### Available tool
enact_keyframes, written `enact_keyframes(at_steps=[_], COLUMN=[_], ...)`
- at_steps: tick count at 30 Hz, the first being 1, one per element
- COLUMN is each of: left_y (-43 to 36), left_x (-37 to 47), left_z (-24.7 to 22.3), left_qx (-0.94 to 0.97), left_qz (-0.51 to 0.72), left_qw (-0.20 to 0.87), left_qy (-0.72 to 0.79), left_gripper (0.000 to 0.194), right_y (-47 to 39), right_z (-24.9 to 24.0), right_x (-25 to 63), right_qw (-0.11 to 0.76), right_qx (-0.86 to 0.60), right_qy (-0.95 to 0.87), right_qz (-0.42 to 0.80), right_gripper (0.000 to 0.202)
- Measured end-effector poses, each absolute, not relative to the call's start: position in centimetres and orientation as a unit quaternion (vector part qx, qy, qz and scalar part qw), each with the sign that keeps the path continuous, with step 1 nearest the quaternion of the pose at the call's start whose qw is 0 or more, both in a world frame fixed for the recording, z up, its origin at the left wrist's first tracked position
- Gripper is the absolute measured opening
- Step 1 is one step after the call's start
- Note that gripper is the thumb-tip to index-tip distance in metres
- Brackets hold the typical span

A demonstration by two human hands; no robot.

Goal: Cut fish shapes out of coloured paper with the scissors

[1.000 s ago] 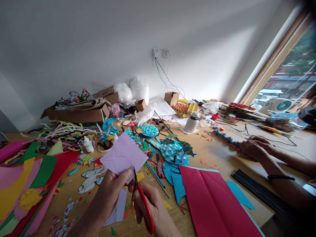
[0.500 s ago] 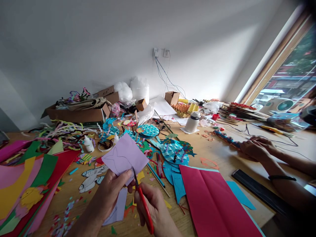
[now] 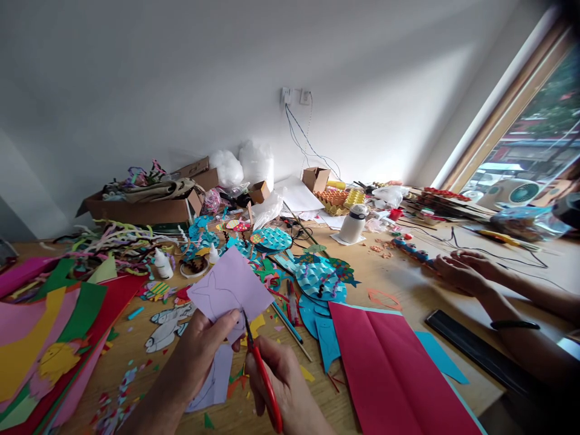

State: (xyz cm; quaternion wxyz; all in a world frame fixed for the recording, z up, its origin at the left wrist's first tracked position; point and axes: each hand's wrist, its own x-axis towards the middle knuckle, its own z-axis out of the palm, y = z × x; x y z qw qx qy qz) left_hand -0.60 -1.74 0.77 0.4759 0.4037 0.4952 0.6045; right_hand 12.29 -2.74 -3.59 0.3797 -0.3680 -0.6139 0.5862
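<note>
A lilac sheet (image 3: 226, 281) with a pencilled fish outline is held up above the tabletop (image 3: 401, 272), tilted so that its drawn face is towards the wearer. It looks light, thin and only mildly stiff, liable to bend or tear at a narrow part such as the tail; a flat pinch on the body, just clear of the line, should steady it best. The left hand (image 3: 202, 344) has such a pinch at the lower edge, thumb on the drawing, fingers mostly hidden behind. The right hand (image 3: 281, 371) is closed around the red handles of the scissors (image 3: 263, 368), whose blades lie nearly together against the sheet by the outline; how deep any cut runs cannot be told.

Under the hands lies another lilac piece (image 3: 220, 377), partly covered by the left one. Paper fish (image 3: 163, 335) are near on the left, with a fan of coloured paper (image 3: 90, 308) beyond; a teal pencil (image 3: 287, 323) and a large magenta sheet (image 3: 394, 368) flank the right hand. Sideways room low down is therefore tight, while the upper corners of the lilac sheet stand free in the air for turning. Well apart, at the far right, are a co-worker's hands (image 3: 464, 272)
</note>
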Motion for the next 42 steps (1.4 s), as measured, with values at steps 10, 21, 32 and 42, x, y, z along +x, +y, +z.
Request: enact_keyframes(at_steps=[10,21,32,42], left_y=[-1.83,-1.72,-2.05,-2.07], left_x=[-1.17,-0.91,-0.62,-0.77], left_z=[0.35,0.40,0.69,0.51], left_qx=[0.426,0.418,0.415,0.393], left_qz=[0.573,0.565,0.564,0.569], left_qw=[0.526,0.533,0.529,0.535], left_qy=[0.462,0.471,0.480,0.485], left_gripper=[0.010,0.009,0.009,0.008], right_y=[-3.00,-2.92,-2.89,-2.90], right_z=[-4.14,-3.94,-4.01,-4.10], right_x=[12.40,12.23,12.49,12.56], right_qw=[0.373,0.393,0.373,0.369], right_qx=[-0.362,-0.347,-0.357,-0.370], right_qy=[-0.603,-0.601,-0.609,-0.625], right_qz=[0.605,0.603,0.601,0.580], right_gripper=[0.036,0.039,0.038,0.038])
